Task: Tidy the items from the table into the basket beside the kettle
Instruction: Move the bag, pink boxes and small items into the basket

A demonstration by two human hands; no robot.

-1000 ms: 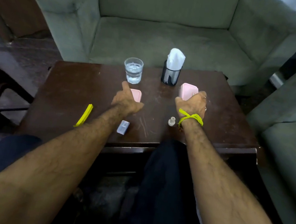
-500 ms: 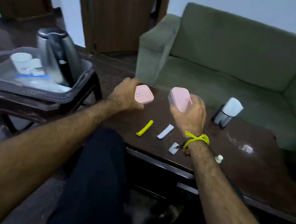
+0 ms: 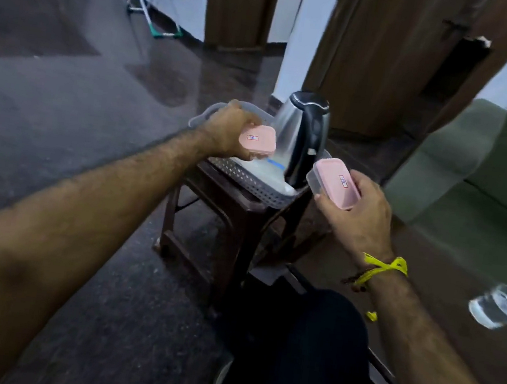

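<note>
Holding pink-lidded boxes (image 3: 257, 140) (image 3: 337, 183), both hands (image 3: 226, 130) (image 3: 362, 215); lid stickers unreadable.

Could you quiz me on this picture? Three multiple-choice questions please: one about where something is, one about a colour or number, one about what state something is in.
1. Where is the kettle?
A. on the floor
B. in the grey basket on the stool
C. on the sofa

2. What colour are the lids of the two small boxes?
A. pink
B. blue
C. green

3. What is the left hand doing?
A. hanging empty
B. pouring water
C. holding a box over the basket

Answers: 1 B, it stands inside the basket's rim. 2 A, both lids are pink, including the right hand's box. 3 C, its fingers grip the box above the basket.
</note>
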